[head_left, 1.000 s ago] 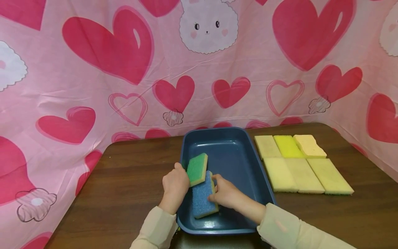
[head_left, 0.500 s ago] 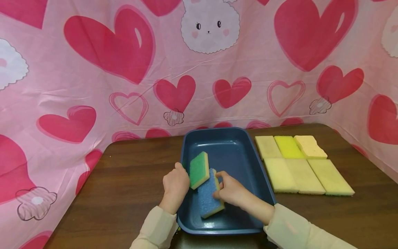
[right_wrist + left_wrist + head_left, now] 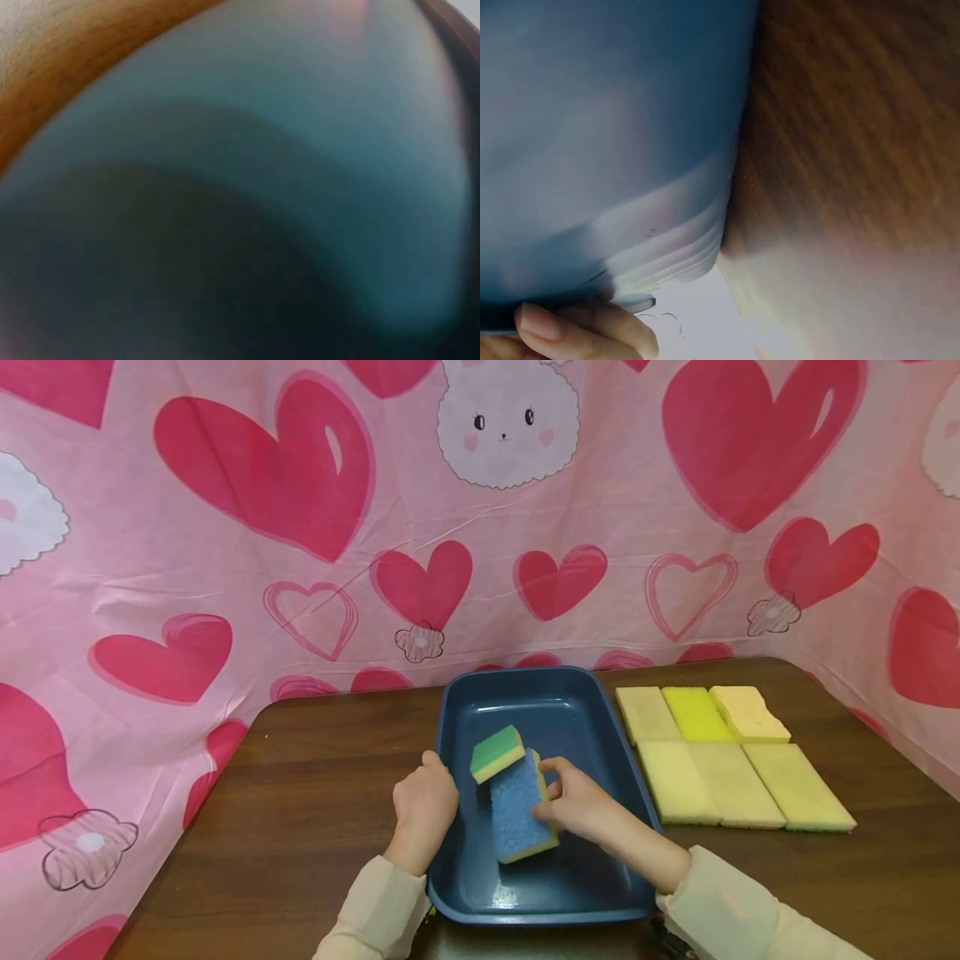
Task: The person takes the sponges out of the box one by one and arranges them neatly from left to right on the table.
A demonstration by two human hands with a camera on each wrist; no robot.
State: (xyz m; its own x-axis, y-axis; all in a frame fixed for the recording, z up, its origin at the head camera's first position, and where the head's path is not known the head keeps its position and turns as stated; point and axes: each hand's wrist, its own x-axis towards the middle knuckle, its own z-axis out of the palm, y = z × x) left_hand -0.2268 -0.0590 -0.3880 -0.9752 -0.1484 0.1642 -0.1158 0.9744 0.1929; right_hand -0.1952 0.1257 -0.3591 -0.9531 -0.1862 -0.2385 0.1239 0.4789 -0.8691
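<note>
My left hand (image 3: 425, 802) grips the left rim of a dark blue rectangular baking pan (image 3: 600, 893). In the left wrist view its curled fingers (image 3: 577, 334) show under the rim, beside the pan's outer wall. Inside the pan, my right hand (image 3: 577, 803) pinches a blue-topped sponge (image 3: 519, 810) by its right edge, thumb on the blue face. A green-topped sponge (image 3: 498, 750) with a yellow body lies at the blue sponge's far end, tilted and overlapping it. The right wrist view holds only a blurred blue surface of the pan (image 3: 360, 172).
To the right of the pan, several yellow sponges lie in two rows, among them a bright yellow one (image 3: 697, 713) and a wavy-edged pale one (image 3: 750, 713). All stand on a brown wooden table (image 3: 322, 810). A pink heart-print cloth (image 3: 480, 518) hangs behind it.
My right hand has moved right and slightly away with the blue sponge. The green sponge has shifted right and turned along with it. My left hand has stayed at the rim.
</note>
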